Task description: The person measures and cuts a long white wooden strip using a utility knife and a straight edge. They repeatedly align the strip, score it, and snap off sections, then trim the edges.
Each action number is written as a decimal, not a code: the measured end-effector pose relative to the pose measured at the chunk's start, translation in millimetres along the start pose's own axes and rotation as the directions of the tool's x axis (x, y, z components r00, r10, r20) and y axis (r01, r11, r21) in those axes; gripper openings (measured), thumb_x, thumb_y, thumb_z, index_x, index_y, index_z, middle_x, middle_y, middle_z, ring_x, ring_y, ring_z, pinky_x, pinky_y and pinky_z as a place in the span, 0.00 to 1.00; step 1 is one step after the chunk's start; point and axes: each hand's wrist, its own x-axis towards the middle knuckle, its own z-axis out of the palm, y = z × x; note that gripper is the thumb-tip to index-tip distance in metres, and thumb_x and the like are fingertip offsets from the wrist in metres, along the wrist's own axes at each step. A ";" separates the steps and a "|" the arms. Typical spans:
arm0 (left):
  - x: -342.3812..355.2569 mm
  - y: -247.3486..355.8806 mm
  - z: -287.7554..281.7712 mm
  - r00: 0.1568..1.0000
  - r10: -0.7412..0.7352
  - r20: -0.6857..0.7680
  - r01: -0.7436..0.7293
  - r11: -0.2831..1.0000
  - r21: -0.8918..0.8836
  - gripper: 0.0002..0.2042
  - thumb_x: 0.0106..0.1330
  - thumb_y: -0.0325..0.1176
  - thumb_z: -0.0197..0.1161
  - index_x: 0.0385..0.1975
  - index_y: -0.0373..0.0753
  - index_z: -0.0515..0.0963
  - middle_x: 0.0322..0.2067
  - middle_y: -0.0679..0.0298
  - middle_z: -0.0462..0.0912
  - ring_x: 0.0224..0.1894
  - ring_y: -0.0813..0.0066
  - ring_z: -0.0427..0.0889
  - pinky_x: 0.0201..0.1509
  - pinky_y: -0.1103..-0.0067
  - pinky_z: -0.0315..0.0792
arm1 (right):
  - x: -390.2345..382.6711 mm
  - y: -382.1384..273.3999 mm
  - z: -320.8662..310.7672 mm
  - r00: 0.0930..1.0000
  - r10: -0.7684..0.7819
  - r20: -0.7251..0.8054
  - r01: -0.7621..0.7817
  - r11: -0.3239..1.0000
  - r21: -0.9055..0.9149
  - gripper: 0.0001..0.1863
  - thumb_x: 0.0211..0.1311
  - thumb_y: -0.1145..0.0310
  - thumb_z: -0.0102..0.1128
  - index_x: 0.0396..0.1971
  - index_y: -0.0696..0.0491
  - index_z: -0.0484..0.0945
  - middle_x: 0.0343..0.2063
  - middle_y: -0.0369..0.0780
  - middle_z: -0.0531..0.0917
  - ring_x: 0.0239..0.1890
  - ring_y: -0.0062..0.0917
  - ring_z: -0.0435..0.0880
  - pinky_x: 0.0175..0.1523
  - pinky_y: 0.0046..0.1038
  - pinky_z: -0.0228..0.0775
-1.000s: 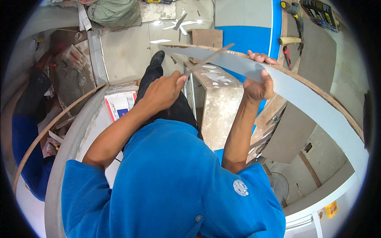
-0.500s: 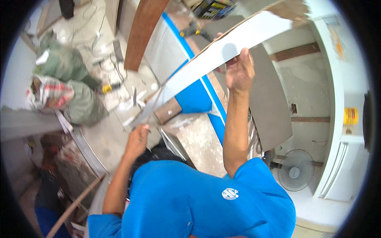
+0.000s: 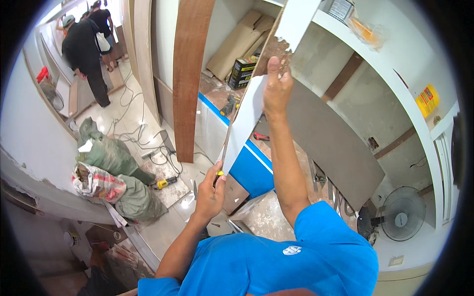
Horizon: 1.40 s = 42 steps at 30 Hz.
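A long white strip of board (image 3: 244, 116) with a brown edge slants up and away in front of me. Its white facing is torn off in a brown patch (image 3: 276, 49) beside my right hand (image 3: 277, 91), which is closed around the strip. My left hand (image 3: 210, 197) is at the strip's near end, its fingers wrapped round a small black-and-yellow tool (image 3: 219, 173). Most of that tool is hidden in my fingers, and its kind does not show. Beyond the strip, a red-handled cutter (image 3: 260, 136) lies on the ledge.
Tall brown panel (image 3: 190, 79) stands ahead; a grey board (image 3: 321, 143) and fan (image 3: 402, 214) are right. Stuffed sacks (image 3: 111, 158), cables and a yellow power tool (image 3: 165, 183) lie left. A drill (image 3: 228, 105) is on the cabinet. People (image 3: 86, 44) are far left; another person's arm (image 3: 98, 256) lower left.
My view has shifted, bringing people at the far left into sight. The strip now stands steeper in view, and my left hand appears farther right, with the yellow part of its tool showing.
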 end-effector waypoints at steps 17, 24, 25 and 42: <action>-43.1 -107.9 10.3 0.934 -0.313 -0.171 0.338 0.930 0.143 0.16 0.73 0.31 0.57 0.57 0.33 0.73 0.15 0.66 0.73 0.13 0.77 0.74 0.17 0.77 0.70 | -9.1 -26.1 -34.2 0.996 -0.013 0.094 -0.002 0.987 0.163 0.32 0.75 0.45 0.52 0.56 0.62 0.75 0.48 0.42 0.82 0.50 0.24 0.77 0.59 0.27 0.66; 7.6 -115.3 -10.9 0.947 -0.271 -0.173 0.272 0.962 -0.020 0.15 0.63 0.28 0.69 0.46 0.34 0.72 0.18 0.69 0.74 0.14 0.81 0.71 0.16 0.81 0.66 | -5.4 6.6 -60.3 0.886 0.292 0.359 -0.417 0.842 0.343 0.41 0.71 0.30 0.37 0.51 0.58 0.73 0.41 0.37 0.78 0.41 0.22 0.74 0.49 0.26 0.66; 15.2 -110.2 -11.8 0.917 -0.376 -0.130 0.372 0.927 -0.053 0.18 0.61 0.27 0.71 0.48 0.36 0.71 0.26 0.66 0.77 0.24 0.80 0.77 0.25 0.83 0.72 | -2.8 10.2 -59.7 0.899 0.273 0.342 -0.400 0.829 0.390 0.40 0.67 0.26 0.38 0.42 0.54 0.73 0.31 0.36 0.76 0.31 0.21 0.73 0.37 0.25 0.67; 107.6 110.7 -39.9 0.947 0.322 -0.005 -0.314 0.926 0.212 0.21 0.75 0.31 0.55 0.64 0.34 0.62 0.23 0.62 0.77 0.16 0.76 0.77 0.20 0.76 0.71 | -14.3 -20.0 -23.6 0.994 -0.003 0.105 0.012 0.997 -0.077 0.23 0.75 0.50 0.55 0.42 0.59 0.75 0.35 0.42 0.82 0.40 0.26 0.78 0.49 0.28 0.71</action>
